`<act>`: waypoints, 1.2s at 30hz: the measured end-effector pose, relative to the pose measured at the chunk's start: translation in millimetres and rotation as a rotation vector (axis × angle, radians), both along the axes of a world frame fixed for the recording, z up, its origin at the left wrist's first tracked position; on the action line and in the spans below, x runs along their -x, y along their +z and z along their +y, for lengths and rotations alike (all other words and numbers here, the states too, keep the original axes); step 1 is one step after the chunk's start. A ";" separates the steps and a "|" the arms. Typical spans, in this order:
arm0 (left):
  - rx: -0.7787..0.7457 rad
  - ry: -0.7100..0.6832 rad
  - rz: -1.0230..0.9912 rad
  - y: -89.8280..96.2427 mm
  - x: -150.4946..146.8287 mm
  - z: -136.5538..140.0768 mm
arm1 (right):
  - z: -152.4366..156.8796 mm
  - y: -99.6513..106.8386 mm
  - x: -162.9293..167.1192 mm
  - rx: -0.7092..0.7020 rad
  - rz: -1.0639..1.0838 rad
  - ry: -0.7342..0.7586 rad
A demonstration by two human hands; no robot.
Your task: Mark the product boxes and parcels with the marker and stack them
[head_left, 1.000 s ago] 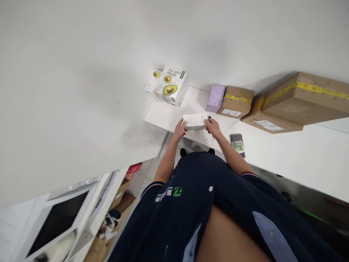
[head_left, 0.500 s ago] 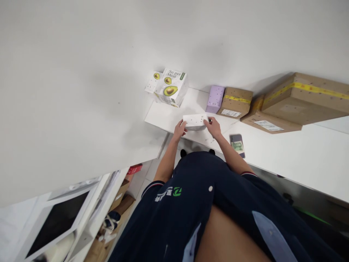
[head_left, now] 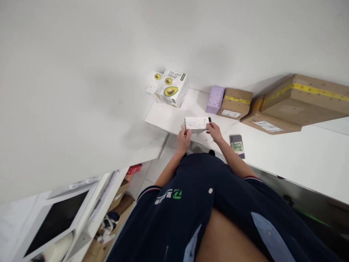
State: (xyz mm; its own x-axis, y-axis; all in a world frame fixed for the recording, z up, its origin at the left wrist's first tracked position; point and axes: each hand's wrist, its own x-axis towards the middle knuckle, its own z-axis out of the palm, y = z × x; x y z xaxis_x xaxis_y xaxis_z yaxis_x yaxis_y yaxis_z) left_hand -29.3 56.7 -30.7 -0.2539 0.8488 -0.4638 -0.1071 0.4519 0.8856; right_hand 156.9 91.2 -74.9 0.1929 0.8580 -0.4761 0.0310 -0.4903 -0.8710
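A small white box [head_left: 195,123] with dark spots on its top sits between my two hands, over the white table near its front edge. At its left end, my left hand [head_left: 184,139] is closed on the near corner with the thumb raised. My right hand [head_left: 215,131] grips the opposite end with thumb and fingers. A small black piece [head_left: 209,119] shows just above the right fingertips; what it is, I cannot make out. The underside of the box is hidden.
Avocado-printed cartons [head_left: 174,87] stand at the table's far left. A purple box [head_left: 215,99], a small brown carton [head_left: 236,102] and larger brown cartons [head_left: 308,96] line the back. A phone [head_left: 237,146] with a banknote lies right of my hands. The white table [head_left: 305,156] extends right.
The white box has shifted slightly right and toward me. My left hand has slid right and nearer my body, its grip now lower on the corner. My right hand has moved slightly lower.
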 end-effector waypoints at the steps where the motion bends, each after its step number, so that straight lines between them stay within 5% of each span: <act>1: -0.055 -0.009 0.045 0.9 -1.1 -1.5 | -3.1 -1.6 1.0 0.015 0.056 -0.019; 6: -0.208 -0.182 0.208 -6.5 -10.6 -6.4 | -17.5 -14.0 7.8 0.152 0.251 -0.101; 15: -0.240 -0.512 0.375 -28.3 -36.0 -19.3 | -32.6 -27.7 -1.8 0.321 0.230 -0.117; 20: -0.229 -0.497 0.388 -37.7 -27.4 -17.9 | -31.4 -23.6 -7.6 0.335 0.321 -0.123; 26: -0.270 -0.338 0.806 -43.5 6.6 11.9 | -28.8 -19.6 -6.9 0.332 0.289 -0.118; 36: -0.014 -0.295 0.650 -50.1 19.8 23.8 | -23.1 -19.5 -16.2 0.205 -0.041 0.124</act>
State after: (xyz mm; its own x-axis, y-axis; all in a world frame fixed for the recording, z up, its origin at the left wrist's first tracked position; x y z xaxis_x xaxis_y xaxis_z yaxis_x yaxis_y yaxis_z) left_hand -49.0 80.5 -80.8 -0.2341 0.9296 -0.2847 0.5693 0.3685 0.7349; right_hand 173.1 68.1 -94.3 0.1147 0.7625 -0.6367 0.1354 -0.6470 -0.7504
